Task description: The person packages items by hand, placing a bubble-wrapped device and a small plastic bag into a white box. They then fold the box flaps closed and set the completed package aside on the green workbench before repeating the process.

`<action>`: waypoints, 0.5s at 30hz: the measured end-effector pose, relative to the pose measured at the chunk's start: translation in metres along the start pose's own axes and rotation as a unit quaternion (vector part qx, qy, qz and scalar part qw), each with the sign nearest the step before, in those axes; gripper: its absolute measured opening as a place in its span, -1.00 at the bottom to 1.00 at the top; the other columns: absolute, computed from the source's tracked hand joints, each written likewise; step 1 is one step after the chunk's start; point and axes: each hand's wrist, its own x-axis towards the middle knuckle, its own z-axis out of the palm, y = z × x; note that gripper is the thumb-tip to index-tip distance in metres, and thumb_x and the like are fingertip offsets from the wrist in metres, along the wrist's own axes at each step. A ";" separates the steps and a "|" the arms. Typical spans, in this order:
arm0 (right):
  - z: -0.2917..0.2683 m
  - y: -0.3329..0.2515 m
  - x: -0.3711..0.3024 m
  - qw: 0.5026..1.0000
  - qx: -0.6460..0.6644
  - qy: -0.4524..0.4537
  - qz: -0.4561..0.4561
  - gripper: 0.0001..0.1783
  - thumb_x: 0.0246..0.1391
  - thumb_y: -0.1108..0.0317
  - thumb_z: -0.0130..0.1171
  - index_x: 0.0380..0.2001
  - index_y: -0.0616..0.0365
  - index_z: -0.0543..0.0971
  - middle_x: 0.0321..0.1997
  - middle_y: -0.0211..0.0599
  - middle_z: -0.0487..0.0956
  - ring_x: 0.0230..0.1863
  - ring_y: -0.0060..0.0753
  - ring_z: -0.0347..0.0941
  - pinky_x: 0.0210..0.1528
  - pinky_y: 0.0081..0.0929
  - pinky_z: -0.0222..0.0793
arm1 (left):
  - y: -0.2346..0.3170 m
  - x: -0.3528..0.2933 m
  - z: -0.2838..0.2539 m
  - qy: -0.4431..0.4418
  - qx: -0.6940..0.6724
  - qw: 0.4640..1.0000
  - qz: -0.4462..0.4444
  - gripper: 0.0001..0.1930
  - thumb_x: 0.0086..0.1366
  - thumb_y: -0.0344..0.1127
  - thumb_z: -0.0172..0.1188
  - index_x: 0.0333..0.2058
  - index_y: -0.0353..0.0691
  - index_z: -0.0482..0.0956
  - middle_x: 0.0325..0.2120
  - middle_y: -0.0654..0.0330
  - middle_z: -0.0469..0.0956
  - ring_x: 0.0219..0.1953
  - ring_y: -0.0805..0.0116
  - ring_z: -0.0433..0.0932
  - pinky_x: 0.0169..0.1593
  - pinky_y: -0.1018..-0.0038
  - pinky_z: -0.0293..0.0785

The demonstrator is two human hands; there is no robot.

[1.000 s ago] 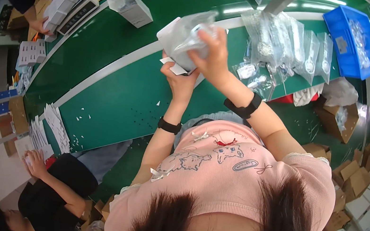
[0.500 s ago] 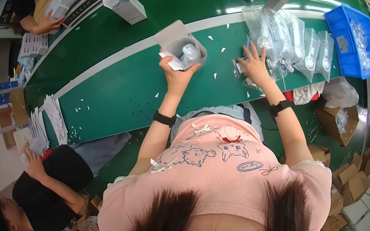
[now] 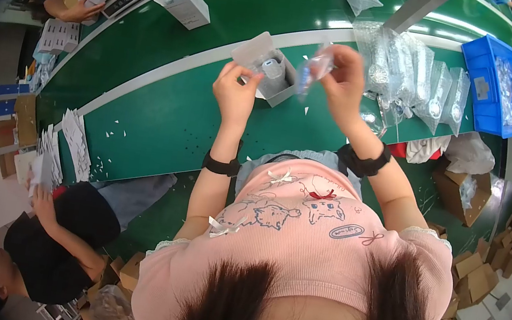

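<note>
An open white box (image 3: 283, 91) stands on the green table in front of me, its lid flap raised, with a wrapped white and grey item (image 3: 272, 68) inside. My left hand (image 3: 235, 93) pinches the box's left edge, fingers closed. Just right of the box, my right hand (image 3: 345, 84) is raised with a small clear plastic bag (image 3: 314, 71) between its fingers. What the bag contains is blurred, with a bluish tint. Past my right hand lie several bubble-wrapped items (image 3: 408, 70) in a row.
A blue bin (image 3: 478, 87) of clear bags sits at the table's right end. Another open white box (image 3: 183, 3) stands farther back, near a co-worker's hand (image 3: 83, 8). Folded white card pieces (image 3: 77, 140) lie at the left end. A metal post (image 3: 417, 12) rises behind the bubble-wrapped items.
My right hand has lifted from beside the bubble-wrapped items and come left to the box, now with a small clear bag. The box has been lowered onto the table; my left hand shifted along its edge.
</note>
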 end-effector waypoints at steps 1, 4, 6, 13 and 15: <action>0.004 0.008 -0.002 0.997 -0.063 -0.035 -0.004 -0.70 -0.21 0.55 0.23 -0.32 0.19 0.43 -0.24 -0.29 0.40 -0.20 -0.48 0.39 -0.15 -0.41 0.40 | 0.000 0.003 0.000 0.009 -0.006 1.000 0.012 -0.81 -0.18 -0.43 0.32 -0.66 -0.35 0.45 -0.61 0.20 0.38 -0.66 0.42 0.28 -0.54 0.54 0.19; 0.005 0.028 -0.001 0.960 -0.206 -0.149 -0.115 -0.70 -0.25 0.51 0.26 -0.35 0.17 0.44 -0.31 -0.29 0.41 -0.19 -0.38 0.39 -0.10 -0.32 0.36 | -0.002 0.004 0.004 0.019 -0.019 0.999 0.025 -0.80 -0.20 -0.45 0.32 -0.65 -0.35 0.44 -0.63 0.20 0.39 -0.70 0.41 0.27 -0.58 0.54 0.17; 0.013 0.030 0.007 0.832 -0.344 -0.297 -0.318 -0.70 -0.30 0.45 0.28 -0.40 0.12 0.46 -0.34 -0.32 0.41 -0.19 -0.31 0.38 -0.04 -0.24 0.29 | -0.008 0.005 0.003 0.024 -0.025 0.999 0.022 -0.79 -0.22 -0.45 0.33 -0.65 -0.34 0.42 -0.56 0.13 0.45 -0.68 0.34 0.35 -0.56 0.52 0.25; 0.005 0.013 0.018 0.778 -0.456 -0.359 -0.242 -0.81 -0.33 0.31 0.27 -0.54 0.03 0.50 -0.44 -0.53 0.42 -0.13 -0.34 0.32 0.15 -0.01 0.01 | -0.014 0.011 0.004 0.047 -0.074 0.996 0.005 -0.78 -0.16 -0.46 0.30 -0.66 -0.35 0.39 -0.66 0.28 0.32 -0.68 0.52 0.20 -0.60 0.58 0.09; 0.002 0.007 0.026 0.781 -0.431 -0.395 -0.223 -0.82 -0.33 0.29 0.26 -0.56 0.02 0.50 -0.47 -0.57 0.42 -0.12 -0.38 0.31 0.18 0.02 -0.05 | -0.014 0.009 0.003 0.045 -0.075 0.996 0.000 -0.78 -0.15 -0.46 0.30 -0.66 -0.35 0.38 -0.66 0.28 0.33 -0.68 0.53 0.19 -0.60 0.59 0.08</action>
